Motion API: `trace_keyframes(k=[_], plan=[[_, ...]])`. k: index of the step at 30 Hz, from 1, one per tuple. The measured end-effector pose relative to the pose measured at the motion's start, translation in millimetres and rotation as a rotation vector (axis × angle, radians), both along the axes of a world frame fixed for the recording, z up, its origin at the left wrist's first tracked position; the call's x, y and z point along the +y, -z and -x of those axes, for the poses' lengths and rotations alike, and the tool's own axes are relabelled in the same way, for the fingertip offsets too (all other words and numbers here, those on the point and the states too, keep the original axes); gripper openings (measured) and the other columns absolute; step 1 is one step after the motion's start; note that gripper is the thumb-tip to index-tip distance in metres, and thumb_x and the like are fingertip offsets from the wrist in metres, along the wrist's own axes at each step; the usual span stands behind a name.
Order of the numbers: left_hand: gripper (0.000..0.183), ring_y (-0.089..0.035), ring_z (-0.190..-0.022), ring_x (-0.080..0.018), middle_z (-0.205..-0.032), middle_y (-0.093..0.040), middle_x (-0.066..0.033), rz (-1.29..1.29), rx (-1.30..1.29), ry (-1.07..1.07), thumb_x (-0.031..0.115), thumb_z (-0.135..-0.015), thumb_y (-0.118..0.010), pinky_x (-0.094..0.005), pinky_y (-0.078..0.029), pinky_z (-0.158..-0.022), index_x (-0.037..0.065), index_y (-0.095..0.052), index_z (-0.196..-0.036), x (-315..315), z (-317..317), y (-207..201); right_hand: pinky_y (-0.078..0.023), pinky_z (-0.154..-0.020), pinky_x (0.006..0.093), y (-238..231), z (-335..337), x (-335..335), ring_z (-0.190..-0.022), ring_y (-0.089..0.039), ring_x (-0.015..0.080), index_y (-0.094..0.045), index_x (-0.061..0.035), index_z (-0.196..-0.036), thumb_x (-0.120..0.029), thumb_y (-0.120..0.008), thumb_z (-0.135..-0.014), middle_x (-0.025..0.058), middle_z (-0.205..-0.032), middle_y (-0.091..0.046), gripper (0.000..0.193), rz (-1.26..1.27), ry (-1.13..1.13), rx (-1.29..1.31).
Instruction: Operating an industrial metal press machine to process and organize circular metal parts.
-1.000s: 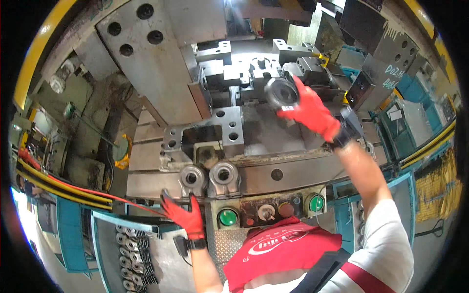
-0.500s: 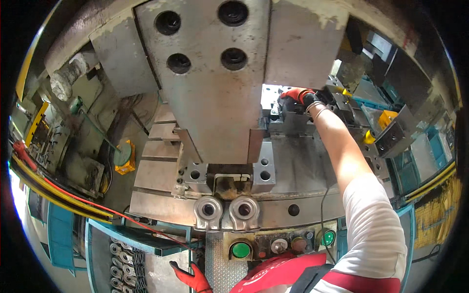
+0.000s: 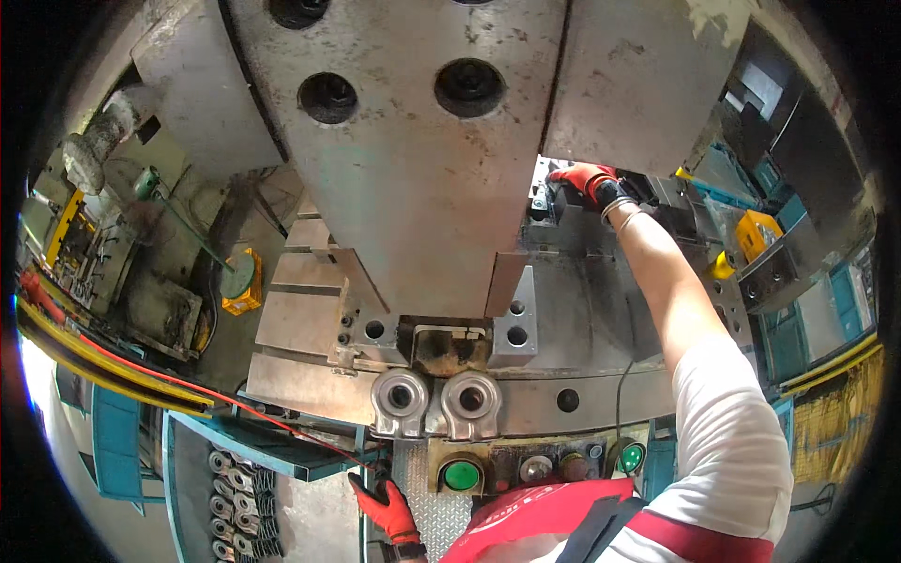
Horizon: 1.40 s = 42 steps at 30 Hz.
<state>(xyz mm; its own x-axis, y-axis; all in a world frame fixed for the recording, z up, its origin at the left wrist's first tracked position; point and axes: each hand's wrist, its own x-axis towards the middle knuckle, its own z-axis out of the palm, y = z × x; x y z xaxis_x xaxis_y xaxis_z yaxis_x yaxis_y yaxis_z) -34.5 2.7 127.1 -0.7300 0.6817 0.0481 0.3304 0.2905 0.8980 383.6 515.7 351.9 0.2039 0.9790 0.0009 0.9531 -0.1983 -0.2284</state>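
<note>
My right hand [image 3: 589, 179], in a red-orange glove, reaches deep into the press, right of the big steel ram [image 3: 422, 206]. Its fingers curl down at a dark block on the bed, and what they grip is hidden. Low in front, my left hand [image 3: 387, 511] wears the same kind of glove; thumb and fingers are apart with nothing between them. Two metal parts with ring-shaped ends, a left one [image 3: 400, 427] and a right one [image 3: 472, 427], sit side by side on the bed's front edge, touched by neither hand.
Below the bed is a control panel with a green button [image 3: 461, 476] and a second green button [image 3: 632, 458]. A blue-edged bin [image 3: 169, 469] at lower left holds several similar metal parts [image 3: 246, 507]. A red hose [image 3: 253, 411] runs along the left; a black cable [image 3: 618, 403] hangs in front.
My left hand has risen and moved slightly right, toward the bed. My right hand stays deep in the press. The whole view has shifted a little closer to the ram.
</note>
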Motion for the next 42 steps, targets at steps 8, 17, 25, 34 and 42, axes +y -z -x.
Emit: trace_keyframes(k=[8, 17, 25, 34, 42], plan=[[0.072, -0.033, -0.131, -0.0288, -0.142, -0.032, -0.0193, -0.088, -0.126, -0.062, -0.001, -0.077, -0.06, -0.0365, -0.027, -0.107, -0.001, -0.026, -0.141, -6.0, -8.1, -1.4, -0.044, -0.092, 0.0398, -72.4, 47.3, -66.8, -0.112, -0.054, 0.0317, -0.051, -0.0021, -0.125, -0.071, -0.056, -0.069, 0.0222, -0.124, -0.053, 0.089, 0.073, -0.014, -0.031], [0.064, -0.042, -0.123, -0.0246, -0.137, -0.041, -0.0171, 0.058, -0.353, -0.062, 0.016, -0.087, -0.062, -0.0357, -0.032, -0.104, 0.0, -0.029, -0.139, -25.1, -17.9, 27.6, -0.032, -0.1, 0.0499, -29.0, 95.2, -209.0, -0.124, -0.036, 0.0421, -0.041, -0.0035, -0.13, -0.053, -0.059, -0.079, 0.0245, -0.13, -0.042, 0.074, -0.48, -0.292, 0.179], [0.073, -0.031, -0.132, -0.0274, -0.145, -0.029, -0.0181, 0.301, -0.365, 0.474, 0.028, -0.085, -0.064, -0.0354, -0.026, -0.107, -0.001, -0.026, -0.14, -28.1, -26.1, 100.0, -0.032, -0.103, 0.0437, 93.8, 1.1, -446.6, -0.122, -0.04, 0.038, -0.044, -0.0002, -0.128, -0.025, -0.068, -0.078, 0.0204, -0.125, -0.05, 0.061, -0.505, -0.129, 0.344], [0.102, -0.032, -0.13, -0.0355, -0.138, -0.035, -0.0254, 0.286, -0.366, 0.332, 0.034, -0.062, -0.083, -0.0381, -0.028, -0.106, -0.003, -0.026, -0.139, -7.3, -34.2, 129.1, -0.037, -0.097, 0.044, 262.7, -67.2, -571.9, -0.115, -0.044, 0.0427, -0.01, 0.0043, -0.141, -0.039, -0.078, -0.065, 0.03, -0.123, -0.045, 0.11, 0.084, 0.542, 0.499], [0.096, -0.036, -0.127, -0.0349, -0.134, -0.04, -0.0243, 0.366, -0.367, 0.296, 0.026, -0.061, -0.083, -0.0385, -0.031, -0.104, -0.003, -0.031, -0.136, 1.0, -31.3, 122.9, -0.039, -0.095, 0.0461, 256.0, -60.3, -570.8, -0.112, -0.046, 0.0432, -0.017, 0.0024, -0.14, -0.035, -0.078, -0.064, 0.0295, -0.119, -0.048, 0.104, 0.061, 0.566, 0.443]])
